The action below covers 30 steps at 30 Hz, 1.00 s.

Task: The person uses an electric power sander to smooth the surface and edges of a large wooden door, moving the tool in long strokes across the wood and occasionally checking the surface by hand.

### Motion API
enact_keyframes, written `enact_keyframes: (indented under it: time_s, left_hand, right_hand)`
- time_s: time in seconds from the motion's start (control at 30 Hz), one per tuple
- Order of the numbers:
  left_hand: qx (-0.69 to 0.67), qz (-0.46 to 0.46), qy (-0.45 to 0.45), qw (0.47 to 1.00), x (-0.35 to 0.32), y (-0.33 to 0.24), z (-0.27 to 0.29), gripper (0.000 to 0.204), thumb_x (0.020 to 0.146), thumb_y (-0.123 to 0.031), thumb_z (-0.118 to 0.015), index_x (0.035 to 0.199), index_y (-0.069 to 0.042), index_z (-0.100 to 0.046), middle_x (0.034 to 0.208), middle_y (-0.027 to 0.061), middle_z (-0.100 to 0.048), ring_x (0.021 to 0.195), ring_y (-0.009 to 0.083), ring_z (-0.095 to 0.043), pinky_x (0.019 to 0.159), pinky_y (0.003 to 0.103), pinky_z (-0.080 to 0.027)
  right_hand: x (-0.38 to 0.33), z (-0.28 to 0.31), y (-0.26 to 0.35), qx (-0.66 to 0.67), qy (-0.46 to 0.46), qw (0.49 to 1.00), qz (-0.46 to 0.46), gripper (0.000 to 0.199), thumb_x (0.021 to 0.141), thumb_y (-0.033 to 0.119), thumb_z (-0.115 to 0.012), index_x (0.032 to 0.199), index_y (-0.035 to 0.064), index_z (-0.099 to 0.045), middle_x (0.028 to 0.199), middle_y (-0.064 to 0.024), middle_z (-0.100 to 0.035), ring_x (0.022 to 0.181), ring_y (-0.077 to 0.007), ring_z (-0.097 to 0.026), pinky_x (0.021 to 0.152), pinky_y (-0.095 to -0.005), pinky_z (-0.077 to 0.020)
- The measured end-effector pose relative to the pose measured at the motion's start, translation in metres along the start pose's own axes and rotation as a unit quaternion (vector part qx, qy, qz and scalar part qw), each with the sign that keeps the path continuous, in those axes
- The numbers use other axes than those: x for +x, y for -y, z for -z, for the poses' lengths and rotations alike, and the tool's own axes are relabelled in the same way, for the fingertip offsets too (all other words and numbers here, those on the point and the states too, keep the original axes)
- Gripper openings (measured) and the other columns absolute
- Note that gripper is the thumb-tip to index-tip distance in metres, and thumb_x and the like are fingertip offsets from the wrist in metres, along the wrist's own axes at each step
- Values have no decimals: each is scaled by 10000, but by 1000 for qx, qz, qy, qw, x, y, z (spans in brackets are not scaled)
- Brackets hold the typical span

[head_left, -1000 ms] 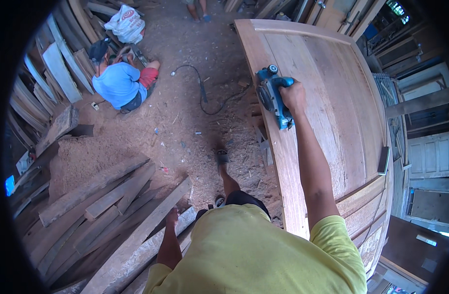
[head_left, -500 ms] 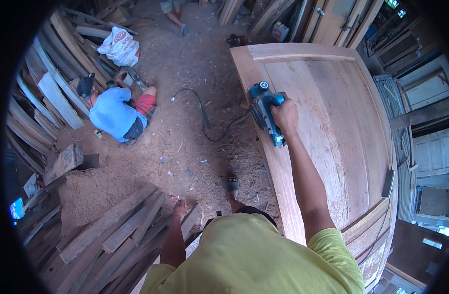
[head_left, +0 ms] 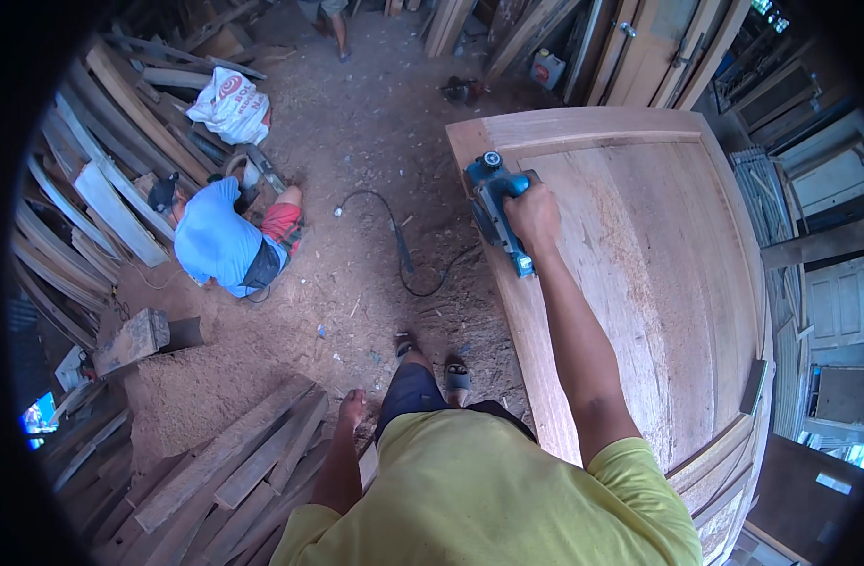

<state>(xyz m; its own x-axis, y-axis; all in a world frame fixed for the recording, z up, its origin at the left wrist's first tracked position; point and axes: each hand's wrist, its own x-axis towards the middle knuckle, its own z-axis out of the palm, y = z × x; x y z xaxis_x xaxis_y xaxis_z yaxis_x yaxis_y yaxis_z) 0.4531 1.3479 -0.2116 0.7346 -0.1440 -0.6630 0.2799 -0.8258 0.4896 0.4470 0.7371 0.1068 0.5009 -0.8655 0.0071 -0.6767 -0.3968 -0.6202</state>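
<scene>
Right hand [head_left: 534,215] around blue planer [head_left: 496,209] on wooden door [head_left: 658,274] — left hand [head_left: 352,407] free (hanging low)

A blue power planer [head_left: 496,209] sits on a pale reddish-brown wooden door [head_left: 639,264] above grey-brown dirt floor [head_left: 356,141].

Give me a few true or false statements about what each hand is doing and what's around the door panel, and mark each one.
1. The right hand grips a blue planer on the wooden door. True.
2. The left hand steadies the planer too. False: it hangs low beside the planks, off the door and holding nothing.
3. The planer sits near the door's left edge. True.
4. A person in a blue shirt stands at the door. False: they crouch on the floor, well to the left.
5. A black cord lies on the floor. True.
</scene>
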Motion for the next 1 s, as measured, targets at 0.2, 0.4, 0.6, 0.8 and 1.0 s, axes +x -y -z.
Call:
enact_keyframes:
  time_s: [0.2, 0.4, 0.6, 0.8, 1.0]
  left_hand:
    - [21, 33, 28, 999, 35, 6, 12, 613, 1125, -598, -461, 1264, -71, -743, 1075, 157, -804, 1033, 297, -756, 960, 427, -553]
    - [-16, 60, 34, 997, 93, -29, 22, 615, 1124, -601, -465, 1264, -64, -731, 1049, 135, -781, 959, 247, -717, 858, 410, -578]
    - [-7, -10, 27, 1000, 145, -100, 44, 642, 1126, -604, -462, 1304, -46, -724, 1160, 134, -792, 1063, 267, -730, 988, 427, -546]
    - [-3, -27, 19, 999, 194, -143, 64, 625, 1124, -589, -451, 1315, -72, -745, 1185, 173, -792, 1140, 342, -738, 1019, 440, -540]
    - [27, -56, 60, 996, 247, -192, 91, 621, 1132, -595, -450, 1322, -82, -742, 1152, 153, -794, 1083, 308, -743, 977, 424, -546]
  right_hand:
    - [41, -17, 21, 5, 0, 1000, -5, 480, 861, 190, -776, 1332, 100, -764, 1108, -289, -786, 1071, -462, -766, 940, -555, -621]
    - [86, -31, 48, -11, 6, 1000, -19, 480, 866, 191, -787, 1339, 114, -759, 1133, -284, -785, 1085, -464, -761, 954, -550, -616]
    - [136, -52, 76, 8, 11, 1000, 2, 466, 871, 193, -789, 1330, 122, -760, 1130, -277, -788, 1100, -469, -753, 962, -553, -608]
    - [193, -77, 107, -6, 9, 1000, -13, 470, 876, 210, -781, 1336, 118, -757, 1130, -281, -785, 1105, -473, -749, 973, -555, -602]
    - [243, -93, 134, 45, -23, 999, -10, 500, 881, 333, -827, 1302, 72, -758, 1115, -280, -793, 1104, -465, -757, 970, -542, -598]
